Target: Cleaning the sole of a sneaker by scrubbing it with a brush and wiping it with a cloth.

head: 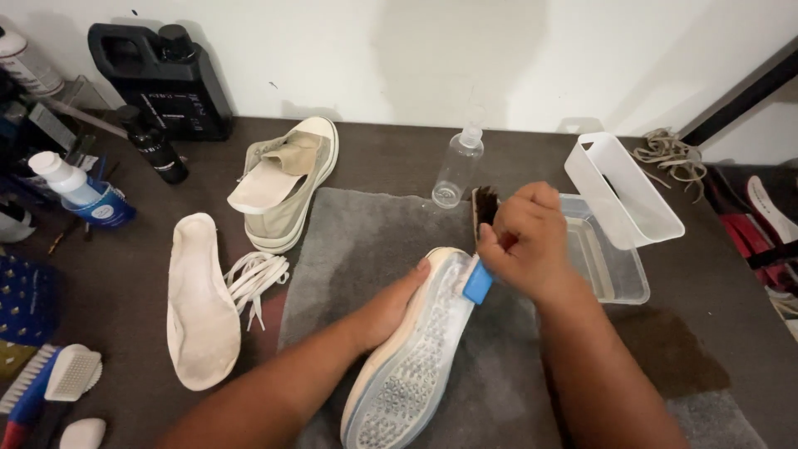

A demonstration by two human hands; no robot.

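A single head-worn camera looks steeply down and forward over the dark table [706, 349], close enough that both forearms enter from six o'clock. The white wall [416, 50] runs across twelve o'clock. The grey towel [366, 241] fills the centre; no second view shares the scene.

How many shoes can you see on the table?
2. One shoe lies sole-up on the grey towel, steadied by the left hand while the right hand holds a brush. The other shoe sits near the wall. More may be hidden off-frame.
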